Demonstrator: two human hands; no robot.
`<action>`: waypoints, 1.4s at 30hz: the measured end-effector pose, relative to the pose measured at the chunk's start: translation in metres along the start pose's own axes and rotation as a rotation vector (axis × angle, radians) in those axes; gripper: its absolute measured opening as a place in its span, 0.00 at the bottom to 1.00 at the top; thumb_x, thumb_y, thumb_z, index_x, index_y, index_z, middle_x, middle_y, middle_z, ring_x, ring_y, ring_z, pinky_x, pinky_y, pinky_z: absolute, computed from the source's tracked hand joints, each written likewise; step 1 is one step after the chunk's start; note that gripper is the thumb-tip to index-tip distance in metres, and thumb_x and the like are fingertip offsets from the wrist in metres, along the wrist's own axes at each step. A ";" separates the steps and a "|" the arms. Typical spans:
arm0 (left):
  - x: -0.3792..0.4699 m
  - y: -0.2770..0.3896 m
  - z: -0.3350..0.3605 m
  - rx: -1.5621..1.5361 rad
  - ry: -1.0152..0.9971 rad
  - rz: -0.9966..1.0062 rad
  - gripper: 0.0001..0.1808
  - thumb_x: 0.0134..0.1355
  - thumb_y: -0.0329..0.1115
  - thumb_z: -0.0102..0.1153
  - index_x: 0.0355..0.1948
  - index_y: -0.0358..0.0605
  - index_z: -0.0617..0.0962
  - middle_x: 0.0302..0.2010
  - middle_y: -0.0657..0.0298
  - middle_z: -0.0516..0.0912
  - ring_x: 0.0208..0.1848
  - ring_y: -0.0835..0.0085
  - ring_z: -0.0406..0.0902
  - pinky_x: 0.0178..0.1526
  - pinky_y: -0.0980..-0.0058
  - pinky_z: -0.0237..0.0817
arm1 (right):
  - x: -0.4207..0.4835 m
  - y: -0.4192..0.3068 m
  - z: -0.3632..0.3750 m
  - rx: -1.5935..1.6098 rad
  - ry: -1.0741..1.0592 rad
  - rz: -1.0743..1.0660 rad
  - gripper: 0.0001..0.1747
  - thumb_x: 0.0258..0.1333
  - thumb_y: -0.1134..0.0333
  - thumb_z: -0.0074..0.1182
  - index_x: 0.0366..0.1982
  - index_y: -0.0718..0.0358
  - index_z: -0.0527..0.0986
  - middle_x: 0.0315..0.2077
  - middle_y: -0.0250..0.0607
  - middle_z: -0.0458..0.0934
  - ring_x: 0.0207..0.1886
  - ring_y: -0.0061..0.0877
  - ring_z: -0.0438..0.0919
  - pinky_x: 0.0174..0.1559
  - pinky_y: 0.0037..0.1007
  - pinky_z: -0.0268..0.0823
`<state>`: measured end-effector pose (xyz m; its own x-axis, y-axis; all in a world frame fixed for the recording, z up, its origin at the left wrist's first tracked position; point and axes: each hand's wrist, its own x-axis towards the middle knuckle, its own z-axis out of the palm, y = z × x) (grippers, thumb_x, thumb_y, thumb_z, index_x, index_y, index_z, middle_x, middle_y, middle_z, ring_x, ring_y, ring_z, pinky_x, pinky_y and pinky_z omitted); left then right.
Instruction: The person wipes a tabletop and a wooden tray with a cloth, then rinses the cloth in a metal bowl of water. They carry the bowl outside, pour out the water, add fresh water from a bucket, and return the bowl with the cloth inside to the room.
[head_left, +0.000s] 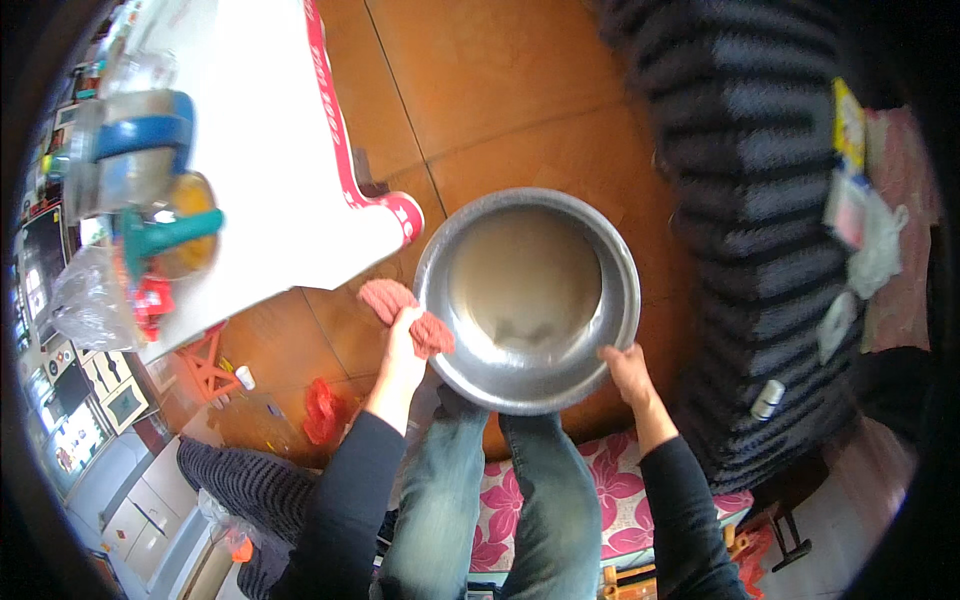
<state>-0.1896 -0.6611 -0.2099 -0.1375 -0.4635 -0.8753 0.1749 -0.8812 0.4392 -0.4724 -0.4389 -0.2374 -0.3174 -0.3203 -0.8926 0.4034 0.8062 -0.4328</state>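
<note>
Both of my hands hold a round metal basin (541, 375) out in front of my legs. Murky, brownish-grey water (525, 270) covers its bottom. My left hand (406, 352) grips the left rim and a bunched coral-pink cloth (390, 298) together, the cloth sticking out on both sides of the hand. On the lower right rim, my right hand (628, 371) is closed with the thumb over the edge. The fingers under the rim are hidden on both sides.
At left stands a table with a white cover (255, 150), carrying a blurred blue-banded container (142, 139), a green-handled object (172, 234) and a clear plastic bag (97, 296). A dark ribbed sofa cover (765, 225) runs along the right. A red plastic bag (321, 411) lies on the brown tiled floor (495, 67).
</note>
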 end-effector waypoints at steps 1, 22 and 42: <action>-0.029 0.021 0.012 0.020 0.000 0.033 0.12 0.61 0.39 0.51 0.26 0.43 0.74 0.18 0.58 0.75 0.22 0.64 0.75 0.34 0.66 0.68 | -0.028 -0.022 -0.007 -0.010 0.021 -0.030 0.11 0.49 0.69 0.55 0.31 0.71 0.79 0.25 0.35 0.78 0.27 0.21 0.74 0.30 0.28 0.66; -0.302 0.422 0.235 -0.141 -0.295 0.246 0.20 0.57 0.26 0.64 0.49 0.41 0.72 0.41 0.59 0.77 0.41 0.62 0.80 0.41 0.54 0.78 | -0.347 -0.503 -0.038 0.159 0.265 -0.081 0.06 0.43 0.72 0.57 0.17 0.64 0.74 0.11 0.32 0.68 0.11 0.23 0.64 0.16 0.28 0.52; -0.175 0.741 0.385 0.141 -0.091 -0.048 0.26 0.54 0.43 0.70 0.50 0.46 0.74 0.41 0.63 0.80 0.40 0.69 0.78 0.33 0.68 0.69 | -0.202 -0.960 0.075 -0.136 -0.007 -0.277 0.13 0.46 0.67 0.58 0.24 0.73 0.78 0.15 0.40 0.74 0.15 0.25 0.72 0.18 0.27 0.60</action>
<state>-0.4111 -1.2681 0.3467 -0.2313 -0.4218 -0.8767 0.0286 -0.9037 0.4272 -0.7314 -1.1854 0.3491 -0.3929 -0.5406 -0.7440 0.1832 0.7468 -0.6394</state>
